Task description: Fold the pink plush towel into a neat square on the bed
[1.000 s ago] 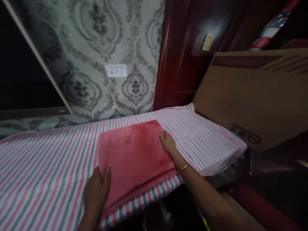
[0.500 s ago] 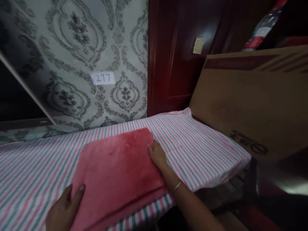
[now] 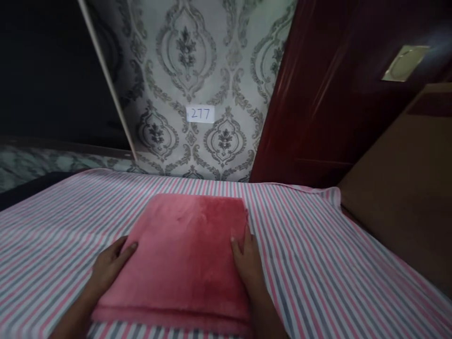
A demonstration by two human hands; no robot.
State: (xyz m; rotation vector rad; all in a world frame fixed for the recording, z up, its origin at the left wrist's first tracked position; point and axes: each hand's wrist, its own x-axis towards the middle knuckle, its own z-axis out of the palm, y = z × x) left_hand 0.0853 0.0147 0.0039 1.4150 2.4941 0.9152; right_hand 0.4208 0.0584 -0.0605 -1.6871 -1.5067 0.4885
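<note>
A folded pink plush cloth (image 3: 183, 254), thick and fuzzy, lies flat on a striped cloth (image 3: 303, 254) of pink, grey and white. A fold line runs along its near edge, and the right part of its top looks darker red. My left hand (image 3: 109, 263) grips its left side, thumb on top, the other fingers along the edge and partly hidden. On the opposite side my right hand (image 3: 249, 259) holds the right edge in the same way, thumb on the upper face.
Patterned grey wallpaper (image 3: 190, 61) with a paper label (image 3: 200, 114) reading 277 stands behind. A dark red wooden panel (image 3: 318, 117) and a cardboard box (image 3: 399, 188) border the right. A dark screen-like panel (image 3: 52, 70) is at upper left.
My view has swung left, so the wall, panel and box sit further right. Both hands keep hold of the pink cloth, which now appears squarer to me.
</note>
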